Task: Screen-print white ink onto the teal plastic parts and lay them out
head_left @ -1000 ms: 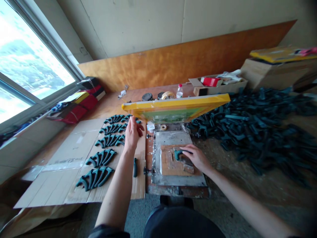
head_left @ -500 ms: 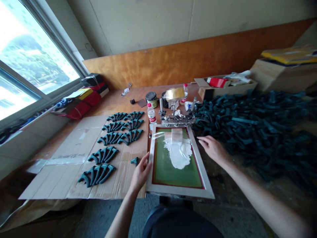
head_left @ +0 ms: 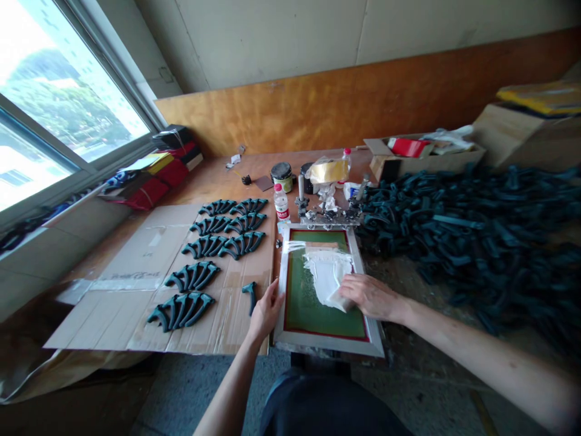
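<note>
A screen-printing frame [head_left: 376,344] with a green mesh [head_left: 302,321] lies in front of me, hinged to a metal clamp [head_left: 329,219] at its far end. White ink [head_left: 324,275] is spread over the middle of the mesh. My right hand [head_left: 370,297] is closed on a small pale squeegee [head_left: 338,301] at the near edge of the ink. My left hand [head_left: 267,309] grips the frame's left side. Just left of it, a single dark green curved handle-like part [head_left: 250,295] lies on the cardboard [head_left: 227,330].
Several fanned groups of the same parts [head_left: 181,312] lie on the cardboard. At right is a large heap of dark parts [head_left: 472,230]. A water bottle [head_left: 281,204], an ink tin [head_left: 282,177] and an open carton [head_left: 426,158] stand behind the frame.
My right hand has come in from the frame's right side and taken hold of the squeegee, now nearer to me in the ink. The frame looks slightly lower; my left hand stays at its side.
</note>
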Demonstrator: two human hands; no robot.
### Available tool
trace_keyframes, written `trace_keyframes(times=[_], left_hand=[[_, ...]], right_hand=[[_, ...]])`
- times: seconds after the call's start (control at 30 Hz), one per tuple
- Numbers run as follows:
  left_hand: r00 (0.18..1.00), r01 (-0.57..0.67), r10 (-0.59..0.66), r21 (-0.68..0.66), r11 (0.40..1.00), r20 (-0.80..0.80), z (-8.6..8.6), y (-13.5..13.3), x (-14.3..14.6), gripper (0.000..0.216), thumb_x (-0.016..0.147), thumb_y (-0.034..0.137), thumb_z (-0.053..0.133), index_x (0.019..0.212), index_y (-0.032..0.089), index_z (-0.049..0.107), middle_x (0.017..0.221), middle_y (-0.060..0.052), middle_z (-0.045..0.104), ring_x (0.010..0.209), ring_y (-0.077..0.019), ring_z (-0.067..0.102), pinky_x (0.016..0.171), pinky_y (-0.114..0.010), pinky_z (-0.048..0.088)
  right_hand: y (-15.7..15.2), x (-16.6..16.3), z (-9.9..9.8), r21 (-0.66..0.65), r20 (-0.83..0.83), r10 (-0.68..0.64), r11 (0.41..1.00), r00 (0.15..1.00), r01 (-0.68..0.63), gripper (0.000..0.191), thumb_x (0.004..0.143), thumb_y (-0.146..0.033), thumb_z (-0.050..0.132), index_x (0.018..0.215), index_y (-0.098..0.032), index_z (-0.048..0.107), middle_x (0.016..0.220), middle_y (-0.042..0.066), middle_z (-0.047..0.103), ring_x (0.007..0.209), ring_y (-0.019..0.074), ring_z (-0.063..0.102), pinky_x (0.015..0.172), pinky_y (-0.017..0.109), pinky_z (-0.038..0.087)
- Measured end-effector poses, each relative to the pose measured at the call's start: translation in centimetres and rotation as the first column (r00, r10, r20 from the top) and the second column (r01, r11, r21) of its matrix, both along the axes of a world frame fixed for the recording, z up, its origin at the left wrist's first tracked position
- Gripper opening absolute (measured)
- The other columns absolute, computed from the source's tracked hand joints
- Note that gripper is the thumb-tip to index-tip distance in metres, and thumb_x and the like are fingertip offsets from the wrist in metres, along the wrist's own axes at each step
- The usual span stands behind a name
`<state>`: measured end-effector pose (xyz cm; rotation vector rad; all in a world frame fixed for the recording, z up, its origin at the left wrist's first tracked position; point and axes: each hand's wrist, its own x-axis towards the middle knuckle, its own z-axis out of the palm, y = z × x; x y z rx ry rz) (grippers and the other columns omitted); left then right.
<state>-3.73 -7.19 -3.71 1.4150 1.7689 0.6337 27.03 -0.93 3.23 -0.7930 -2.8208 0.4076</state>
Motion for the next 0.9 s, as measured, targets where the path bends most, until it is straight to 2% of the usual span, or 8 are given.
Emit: trace_keyframes(times=[0.07,0.17,0.3,0.47,0.6,0.73,0.83,0.9], left_hand=[[1.000,-0.004,0.004,0.015,1.000,0.005,0.1,0.0,0.0,0.056,0.089,0.047,0.045,0.139,0.021,0.048,0.080,-0.002,0.067,0.071,-0.0182,0.062,0.066,-0.026,0.042],[0.998,-0.019,0.017,0.025,1.000,0.052,0.4,0.0,0.0,0.056,0.088,0.047,0.047,0.138,0.021,0.048,0.075,-0.001,0.065,0.069,-0.0173,0.060,0.065,-0.026,0.042],[0.991,-0.054,0.055,-0.011,0.998,0.123,0.5,0.0,0.1,0.057,0.086,0.046,0.051,0.138,0.021,0.048,0.071,0.000,0.063,0.067,-0.0164,0.059,0.061,-0.024,0.043],[0.970,-0.073,0.082,-0.048,0.996,0.230,1.8,0.2,-0.1,0.067,0.082,0.050,0.058,0.140,0.020,0.046,0.066,0.003,0.060,0.059,-0.0129,0.054,0.055,-0.022,0.040],[0.912,-0.051,0.080,-0.083,0.995,0.402,6.0,0.8,-0.7,0.080,0.077,0.059,0.061,0.144,0.020,0.040,0.060,0.005,0.056,0.049,-0.0094,0.047,0.047,-0.019,0.034],[0.827,-0.140,0.101,0.029,0.990,0.553,12.2,3.0,-0.2,0.062,0.082,0.064,0.052,0.115,0.014,0.067,0.080,-0.004,0.067,0.070,-0.0144,0.060,0.059,-0.021,0.044],[0.739,-0.238,0.028,0.223,0.945,0.673,16.3,6.1,1.1,0.059,0.084,0.066,0.046,0.102,0.015,0.067,0.095,-0.008,0.070,0.080,-0.0171,0.063,0.062,-0.023,0.048],[0.706,-0.256,-0.031,0.295,0.920,0.708,18.4,8.4,2.0,0.058,0.084,0.067,0.045,0.100,0.015,0.064,0.095,-0.009,0.070,0.081,-0.0177,0.065,0.060,-0.023,0.049]], right_hand=[[0.3,0.0,0.1,-0.036,-0.015,-0.034,0.999,0.999,0.034,0.022,0.077,-0.002,0.049,0.075,-0.021,0.060,0.074,0.002,0.061,0.076,0.0178,0.055,0.071,0.029,0.043],[-0.1,-0.6,-0.9,0.054,-0.123,-0.162,0.984,0.979,0.169,0.025,0.081,-0.002,0.045,0.083,-0.019,0.064,0.083,0.005,0.063,0.085,0.0197,0.056,0.074,0.031,0.045],[-2.0,-0.2,-2.0,0.105,-0.159,-0.105,0.987,0.982,0.123,0.028,0.083,-0.003,0.044,0.092,-0.018,0.065,0.089,0.007,0.064,0.090,0.0208,0.057,0.080,0.033,0.048],[1.3,-0.9,0.7,-0.004,-0.146,-0.215,0.976,0.966,0.216,0.031,0.086,-0.016,0.056,0.116,-0.025,0.060,0.100,0.004,0.066,0.094,0.0193,0.061,0.083,0.032,0.050],[6.3,-2.0,4.4,0.061,-0.092,-0.456,0.885,0.885,0.462,0.062,0.082,-0.025,0.065,0.140,-0.031,0.043,0.105,0.004,0.062,0.084,0.0186,0.063,0.075,0.030,0.051],[9.0,1.8,6.7,0.161,-0.340,-0.597,0.724,0.726,0.671,0.059,0.086,-0.042,0.059,0.141,-0.026,0.043,0.109,0.008,0.061,0.079,0.0199,0.062,0.070,0.032,0.050],[8.9,5.7,4.6,-0.005,-0.444,-0.752,0.546,0.488,0.838,0.042,0.089,-0.044,0.050,0.120,-0.017,0.058,0.088,0.008,0.064,0.071,0.0200,0.060,0.067,0.032,0.049],[7.4,6.6,1.3,-0.107,-0.304,-0.842,0.494,0.445,0.863,0.037,0.086,-0.047,0.052,0.101,-0.015,0.061,0.078,0.007,0.062,0.068,0.0213,0.060,0.064,0.032,0.048]])
